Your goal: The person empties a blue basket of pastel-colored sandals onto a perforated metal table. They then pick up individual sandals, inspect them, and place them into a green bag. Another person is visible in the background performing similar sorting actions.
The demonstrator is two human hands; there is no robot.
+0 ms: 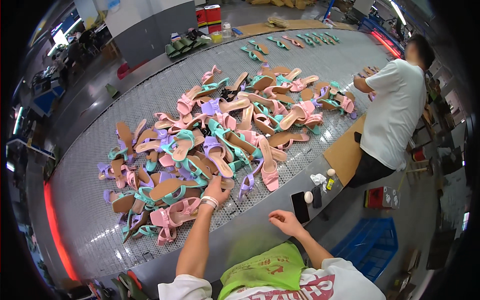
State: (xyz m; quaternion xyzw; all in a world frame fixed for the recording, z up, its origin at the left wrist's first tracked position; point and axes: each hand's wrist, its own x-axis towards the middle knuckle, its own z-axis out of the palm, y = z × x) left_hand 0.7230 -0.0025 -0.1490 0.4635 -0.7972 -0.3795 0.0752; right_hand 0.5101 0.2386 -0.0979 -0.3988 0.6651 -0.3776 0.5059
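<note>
A green bag (265, 270) lay nearest, against the person's chest. Just above it the right hand (285, 221) rested loosely curled and empty on the grey table edge (250, 230), near a black phone (300, 207). The left hand (216, 191) reached into the sandal pile (210, 145), fingers closing on a teal sandal (192, 175). Farther off, a co-worker (392, 115) in white stood at the mesh table (150, 95).
</note>
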